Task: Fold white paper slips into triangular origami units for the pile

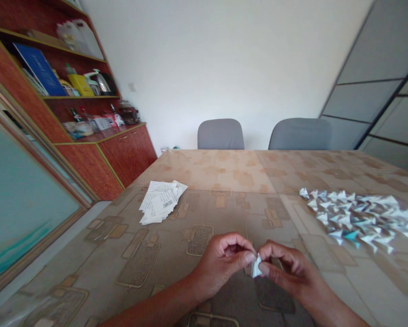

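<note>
A small folded paper piece [256, 267], white with print, is pinched between my two hands above the near part of the table. My left hand [226, 256] grips its left side between thumb and forefinger. From the right, my right hand [284, 265] presses the piece with thumb and forefinger too. A loose pile of flat printed paper slips [159, 202] lies on the table to the left. Over on the right side, several folded paper pieces [352, 215] sit in rough rows; one has a teal patch.
A patterned cloth with a clear cover lies over the table [204, 168]. Two grey chairs [221, 134] stand behind its far edge. On the left is a reddish wooden cabinet [129, 152] with bottles, a kettle [102, 84] and a blue folder [40, 68].
</note>
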The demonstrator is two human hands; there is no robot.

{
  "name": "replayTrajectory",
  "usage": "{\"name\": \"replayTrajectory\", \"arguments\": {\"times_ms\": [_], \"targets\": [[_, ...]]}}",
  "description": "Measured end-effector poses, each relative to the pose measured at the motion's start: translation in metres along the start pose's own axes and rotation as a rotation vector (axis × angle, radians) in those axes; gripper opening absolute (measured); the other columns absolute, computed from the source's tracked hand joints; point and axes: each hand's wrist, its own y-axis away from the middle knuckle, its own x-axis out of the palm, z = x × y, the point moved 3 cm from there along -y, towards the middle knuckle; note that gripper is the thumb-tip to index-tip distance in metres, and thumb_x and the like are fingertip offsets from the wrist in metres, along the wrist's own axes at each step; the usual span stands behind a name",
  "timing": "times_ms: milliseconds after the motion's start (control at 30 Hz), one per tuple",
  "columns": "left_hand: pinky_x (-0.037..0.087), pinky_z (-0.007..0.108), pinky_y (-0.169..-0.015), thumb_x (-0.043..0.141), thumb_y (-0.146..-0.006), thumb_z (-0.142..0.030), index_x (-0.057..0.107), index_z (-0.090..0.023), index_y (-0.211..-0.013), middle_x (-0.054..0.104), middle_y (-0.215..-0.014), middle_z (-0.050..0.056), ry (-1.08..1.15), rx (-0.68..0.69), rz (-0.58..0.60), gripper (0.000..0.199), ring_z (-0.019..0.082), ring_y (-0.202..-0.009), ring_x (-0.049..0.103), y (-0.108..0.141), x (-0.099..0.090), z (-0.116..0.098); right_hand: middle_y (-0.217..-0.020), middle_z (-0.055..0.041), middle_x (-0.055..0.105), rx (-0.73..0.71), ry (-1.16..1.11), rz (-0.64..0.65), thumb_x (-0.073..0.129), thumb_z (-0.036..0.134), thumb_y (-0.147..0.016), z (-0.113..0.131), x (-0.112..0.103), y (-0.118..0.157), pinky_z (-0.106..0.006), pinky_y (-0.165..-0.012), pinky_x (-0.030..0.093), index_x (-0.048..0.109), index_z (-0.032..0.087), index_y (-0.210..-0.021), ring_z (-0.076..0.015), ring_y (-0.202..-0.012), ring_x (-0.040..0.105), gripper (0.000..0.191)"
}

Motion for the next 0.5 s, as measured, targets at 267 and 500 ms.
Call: {"name": "replayTrajectory", "arguments": {"times_ms": [267,500], "targets": [[0.04,0.021,-0.064,0.066,-0.081,-0.02,0.068,-0.013,-0.072,0.06,-0.068,0.0,-0.248,0.215,-0.072,0.011,0.011,-0.066,0.054,0.0036,-0.0006,-0.0076,-0.068,0.0022,0.057,-0.028,-0.003,-0.057,0.061,0.036,-0.087,-0.0005,0.002,-0.001,-0.022,-0.061,0.042,0.063,0.02,-0.076,-0.0128,-0.064,0.053,0.02],[0.046,0.023,-0.068,0.072,-0.077,-0.027,0.067,-0.014,-0.091,0.066,-0.08,0.004,-0.099,0.169,-0.083,0.02,0.013,-0.071,0.059,0.0046,0.0006,-0.0003,-0.065,0.0025,0.061,-0.092,0.022,-0.22,0.065,0.032,-0.084,-0.0006,-0.0048,-0.0028,-0.021,-0.06,0.046,0.066,0.021,-0.075,-0.0127,-0.062,0.056,0.014]]}}
